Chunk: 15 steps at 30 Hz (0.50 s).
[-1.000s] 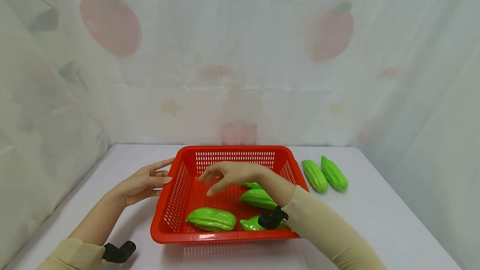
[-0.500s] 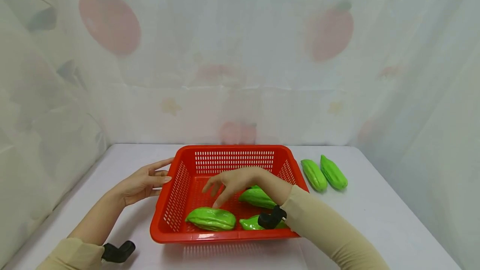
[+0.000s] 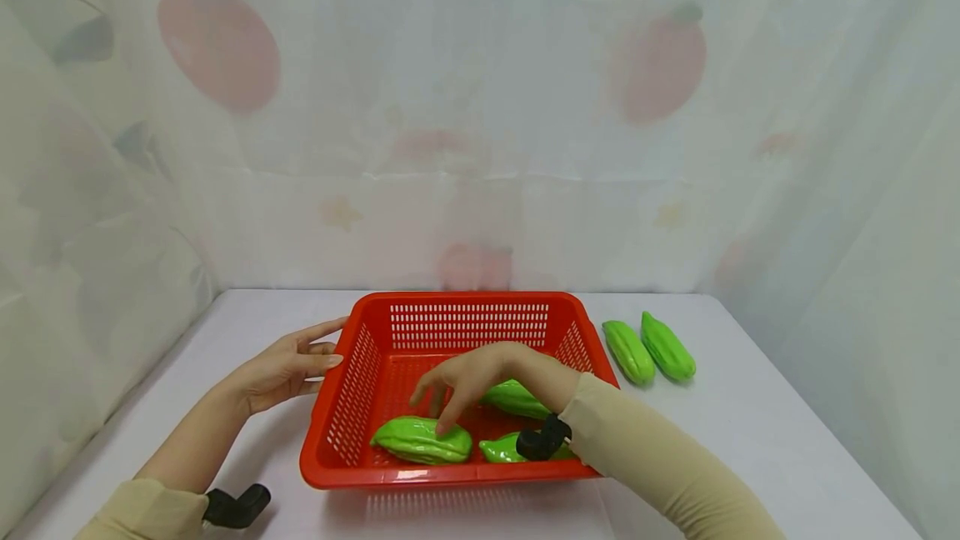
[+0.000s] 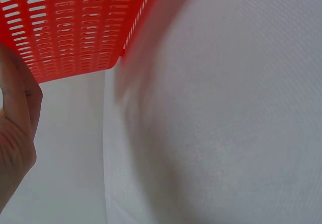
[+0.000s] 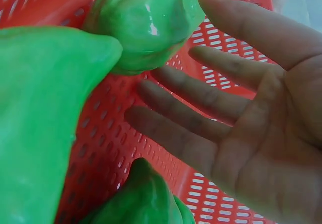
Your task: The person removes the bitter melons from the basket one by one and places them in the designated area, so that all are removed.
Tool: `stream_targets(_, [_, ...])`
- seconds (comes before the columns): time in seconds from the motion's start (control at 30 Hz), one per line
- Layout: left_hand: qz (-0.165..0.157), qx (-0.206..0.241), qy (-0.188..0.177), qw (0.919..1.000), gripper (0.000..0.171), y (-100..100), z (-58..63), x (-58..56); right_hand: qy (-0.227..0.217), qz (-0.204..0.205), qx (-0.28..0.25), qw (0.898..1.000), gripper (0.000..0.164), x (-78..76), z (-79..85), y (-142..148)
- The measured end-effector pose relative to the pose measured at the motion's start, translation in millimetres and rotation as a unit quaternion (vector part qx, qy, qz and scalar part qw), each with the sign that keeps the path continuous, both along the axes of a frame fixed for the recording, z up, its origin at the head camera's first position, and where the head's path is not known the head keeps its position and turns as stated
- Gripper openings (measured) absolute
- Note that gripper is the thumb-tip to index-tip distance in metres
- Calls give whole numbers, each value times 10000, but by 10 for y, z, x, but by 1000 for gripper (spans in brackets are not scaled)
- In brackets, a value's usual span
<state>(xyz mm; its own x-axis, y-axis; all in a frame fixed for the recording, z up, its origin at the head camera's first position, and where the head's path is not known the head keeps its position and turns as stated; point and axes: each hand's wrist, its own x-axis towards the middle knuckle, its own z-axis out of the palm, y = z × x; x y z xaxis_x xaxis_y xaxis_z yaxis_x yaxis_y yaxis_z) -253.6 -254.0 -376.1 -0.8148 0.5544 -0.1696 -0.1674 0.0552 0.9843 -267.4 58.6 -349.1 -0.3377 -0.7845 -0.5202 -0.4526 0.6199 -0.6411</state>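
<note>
Green gourd (image 3: pixel 408 442) lies on its side in the red basket (image 3: pixel 450 477), in the front left part, near the front wall. Your right hand (image 3: pixel 471 377) is above it, with the palm turned down and toward the left. The fingers of this hand are spread and only lightly bent, and they hold nothing. In the right wrist view your thumb tip is at the edge of the gourd; I cannot tell if it already presses on it.

Just right of this gourd, a second gourd (image 3: pixel 501 448) lies along the front wall, partly covered by the black wrist camera (image 3: pixel 542 438). Behind it, a third gourd (image 3: pixel 513 398) is in part hidden by your forearm.

Your left hand (image 3: pixel 288 369) is at the left side of the basket, from the outside. Its fingers are rather straight and the thumb rests at the rim, so the hand touches the basket without wrapping around it.

On the white table (image 3: pixel 750 448), to the right of the basket, a paler gourd (image 3: pixel 628 352) and a pointed gourd (image 3: pixel 668 347) lie side by side, just beside each other.
</note>
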Motion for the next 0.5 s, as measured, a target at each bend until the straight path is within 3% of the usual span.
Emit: stream_targets(0.5, [17,-3,-26,10000,78,-2,-5,-9,226,355,314,9986,63,26,11,-76])
